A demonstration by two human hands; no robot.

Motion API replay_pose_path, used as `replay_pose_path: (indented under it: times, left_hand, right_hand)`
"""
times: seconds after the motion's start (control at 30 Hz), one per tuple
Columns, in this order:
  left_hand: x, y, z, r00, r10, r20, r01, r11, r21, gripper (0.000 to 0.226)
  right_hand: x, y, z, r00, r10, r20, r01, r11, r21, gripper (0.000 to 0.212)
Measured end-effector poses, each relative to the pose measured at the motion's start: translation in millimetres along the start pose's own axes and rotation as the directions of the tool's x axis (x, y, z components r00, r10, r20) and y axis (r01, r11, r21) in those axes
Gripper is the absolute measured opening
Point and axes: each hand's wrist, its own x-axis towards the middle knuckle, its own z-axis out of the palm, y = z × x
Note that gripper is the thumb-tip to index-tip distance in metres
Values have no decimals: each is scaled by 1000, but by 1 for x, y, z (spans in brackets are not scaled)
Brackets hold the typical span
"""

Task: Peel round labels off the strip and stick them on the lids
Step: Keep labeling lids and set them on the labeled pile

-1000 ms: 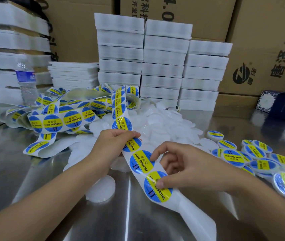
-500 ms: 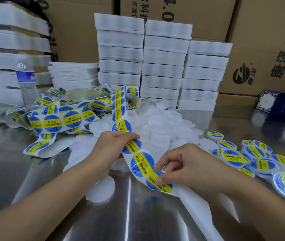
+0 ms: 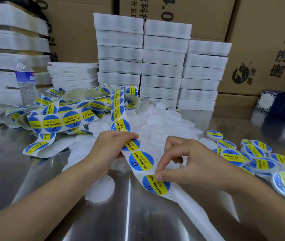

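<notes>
1. Nearest: spent backing of the strip (image 3: 190, 204) trails over the worktop (image 3: 34, 171) toward the viewer.
2. R hand (image 3: 186, 164): thumb and forefinger pinch the upper edge of the end label (image 3: 155, 186), which sits on the strip, held above the worktop. Whether the edge has lifted yet: cannot tell.
3. L hand (image 3: 110, 148): fingers curled round the strip, thumb on top, just above the next label (image 3: 141, 160).
4. Procedure (rec.): hold the strip taut btwn both hands. Bend the backing away from the label, not vice versa. Grip the rim only and peel at a low angle to avoid curl.
5. Target: one bare lid (image 3: 101, 188) lies beside the L forearm, w/ a pile of bare lids (image 3: 164, 122) beyond the hands. Centre the label, then press from the middle outward.
6. Done lids (image 3: 252, 153) sit to the right. Far: white stacks (image 3: 162, 66) and cartons (image 3: 259, 49).
</notes>
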Motion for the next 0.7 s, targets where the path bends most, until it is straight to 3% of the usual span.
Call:
replay_pose_path:
  times: [0.17, 0.3, 0.37, 0.43, 0.53, 0.6, 0.7]
  left_hand:
    - [1, -4, 0, 999, -4, 31, 2, 998, 64, 11]
    - [2, -6, -1, 998, 13, 55, -18, 996, 89, 9]
    - [2, -5, -1, 998, 20, 57, -25, 995, 99, 10]
    - [1, -5, -2, 998, 25, 62, -31, 994, 102, 14]
    - [0, -2, -1, 995, 54, 82, -62, 994, 90, 21]
    - [-2, -1, 0, 990, 88, 109, -98, 992, 85, 26]
    - [-5, 0, 1, 980, 138, 146, -157, 979, 130, 30]
  right_hand:
    - [-3, -3, -6, 972, -21, 235, -1, 996, 94, 7]
    - [-7, 1, -18, 862, -21, 506, -113, 966, 233, 5]
    - [-8, 6, -27, 843, -101, 529, -111, 929, 354, 6]
    - [-7, 11, -32, 892, -128, 434, -97, 883, 459, 25]
    - [-1, 19, -38, 992, 71, 106, -118, 834, 539, 36]
    - [4, 27, -41, 959, 244, -143, -157, 880, 448, 26]
    - [10, 42, -43, 827, 377, -416, -318, 925, 206, 20]
